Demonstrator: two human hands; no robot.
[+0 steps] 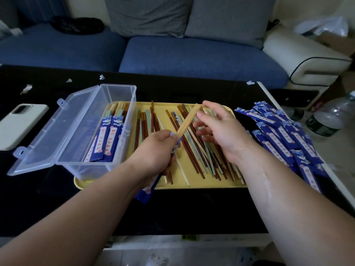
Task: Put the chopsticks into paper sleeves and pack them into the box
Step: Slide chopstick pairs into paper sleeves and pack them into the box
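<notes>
Overhead, the left hand (155, 148) had its fingers curled round one blue paper sleeve (149, 186). Slim tan wooden chopsticks (187, 121) jutted from the sleeve, their top end pinched by the right hand (217, 127). One clear hinged plastic box (86, 166) sat partly on one yellow tray (201, 184) on the glossy black worktop (192, 208).

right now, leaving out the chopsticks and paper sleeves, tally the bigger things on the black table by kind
clear box: 1
yellow tray: 1
phone: 1
Total: 3
</notes>
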